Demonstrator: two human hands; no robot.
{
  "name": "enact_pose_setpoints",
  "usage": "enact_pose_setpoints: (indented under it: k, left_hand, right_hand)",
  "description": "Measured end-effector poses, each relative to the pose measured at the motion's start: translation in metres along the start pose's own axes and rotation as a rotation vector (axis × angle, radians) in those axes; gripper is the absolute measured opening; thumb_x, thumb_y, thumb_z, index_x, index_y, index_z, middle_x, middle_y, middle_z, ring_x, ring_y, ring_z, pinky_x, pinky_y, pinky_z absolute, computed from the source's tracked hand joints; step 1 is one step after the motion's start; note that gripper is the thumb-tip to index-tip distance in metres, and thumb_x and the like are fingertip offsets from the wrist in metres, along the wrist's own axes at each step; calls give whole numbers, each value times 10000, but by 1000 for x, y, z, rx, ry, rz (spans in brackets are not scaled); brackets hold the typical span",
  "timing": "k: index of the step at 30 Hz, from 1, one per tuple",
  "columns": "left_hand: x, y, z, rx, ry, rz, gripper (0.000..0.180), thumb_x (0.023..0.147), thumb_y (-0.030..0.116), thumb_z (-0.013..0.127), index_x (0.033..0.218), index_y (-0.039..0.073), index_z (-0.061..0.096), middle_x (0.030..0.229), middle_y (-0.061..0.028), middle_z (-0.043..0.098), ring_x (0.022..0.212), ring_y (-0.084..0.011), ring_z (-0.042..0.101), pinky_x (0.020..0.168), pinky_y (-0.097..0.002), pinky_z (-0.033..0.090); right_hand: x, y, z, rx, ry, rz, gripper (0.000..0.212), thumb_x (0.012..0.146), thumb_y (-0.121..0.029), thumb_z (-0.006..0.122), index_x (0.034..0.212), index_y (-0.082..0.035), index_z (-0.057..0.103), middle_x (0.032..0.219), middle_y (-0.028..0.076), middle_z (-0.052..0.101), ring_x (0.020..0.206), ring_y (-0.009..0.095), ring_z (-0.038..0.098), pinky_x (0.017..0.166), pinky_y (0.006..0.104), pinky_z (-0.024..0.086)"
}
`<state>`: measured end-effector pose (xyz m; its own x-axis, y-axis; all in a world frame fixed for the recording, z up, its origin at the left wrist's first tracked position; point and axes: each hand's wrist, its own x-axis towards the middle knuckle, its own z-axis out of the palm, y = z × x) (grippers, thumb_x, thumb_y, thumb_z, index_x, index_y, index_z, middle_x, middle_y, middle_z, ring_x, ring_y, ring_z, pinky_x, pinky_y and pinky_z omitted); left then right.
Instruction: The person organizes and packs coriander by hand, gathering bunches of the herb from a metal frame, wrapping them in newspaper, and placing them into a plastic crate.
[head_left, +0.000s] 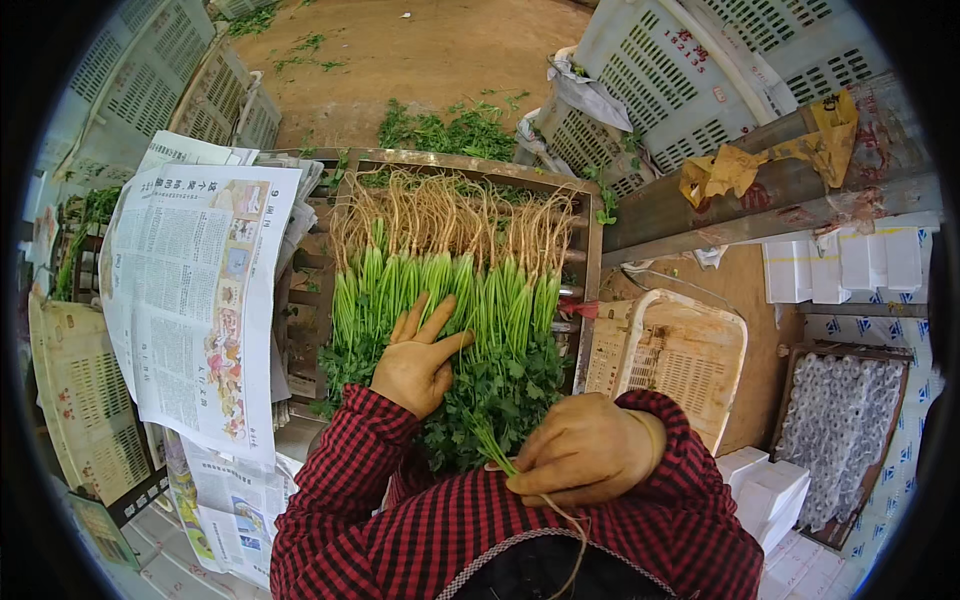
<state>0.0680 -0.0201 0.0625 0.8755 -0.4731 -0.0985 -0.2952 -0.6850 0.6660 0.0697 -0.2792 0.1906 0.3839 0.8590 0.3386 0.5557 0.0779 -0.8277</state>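
A broad row of leafy green herbs (445, 275) with pale stems lies on a slatted rack in front of me. Their brown roots (450, 205) point away from me and the dark green leaves (500, 385) toward me. My left hand (420, 362) rests on the stems near the leaves, its fingers spread. Close to my body, my right hand (585, 450) pinches a small herb sprig (490, 447). Green stems show to the left of its fingers, and a long thin root hangs down below it.
Newspaper sheets (200, 300) lie left of the rack (590, 240). A thick beam (770, 180) with torn yellow paper juts in from the right. Plastic crates (665, 80) stand far right, and a pale basket (685, 365) sits nearer. Scattered greens (450, 130) lie on the floor beyond.
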Motion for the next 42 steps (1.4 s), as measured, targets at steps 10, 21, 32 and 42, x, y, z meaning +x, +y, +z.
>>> enact_pose_setpoints:
  k: [10, 21, 32, 42]
  left_hand:
    - [-7, -4, 13, -67, 100, -25, 385, 870, 209, 706, 1244, 115, 703, 1641, -172, 344, 1524, -472, 235, 1230, -598, 235]
    - [-52, -43, -3, -718, 328, -140, 531, 776, -82, 717, 1266, 119, 670, 1671, -250, 242, 1565, -369, 218, 1233, -485, 257]
    - [-77, -108, 18, -948, 396, -92, 486, 816, 180, 856, 1260, 96, 676, 1312, -68, 667, 1550, -341, 245, 1263, -524, 158]
    - [-85, -114, 20, -934, 413, -88, 517, 791, 150, 875, 1267, 95, 682, 1358, -73, 651, 1535, -322, 296, 1252, -495, 205]
  right_hand:
    - [-19, 44, -51, 861, 615, -95, 143, 977, -95, 651, 948, 40, 689, 710, 106, 678, 599, 173, 695, 574, 301, 566]
    - [28, 163, -16, -11, 579, 1223, 501, 964, -357, 716, 1300, 5, 637, 840, 101, 744, 615, 151, 686, 600, 305, 572]
    - [83, 159, 28, -527, -303, 1087, 547, 930, -567, 628, 1047, -49, 759, 895, 139, 749, 808, 283, 734, 694, 427, 587]
    - [58, 146, 23, 11, 176, 1261, 276, 908, -249, 738, 939, 21, 691, 725, 116, 706, 569, 161, 690, 545, 323, 562]
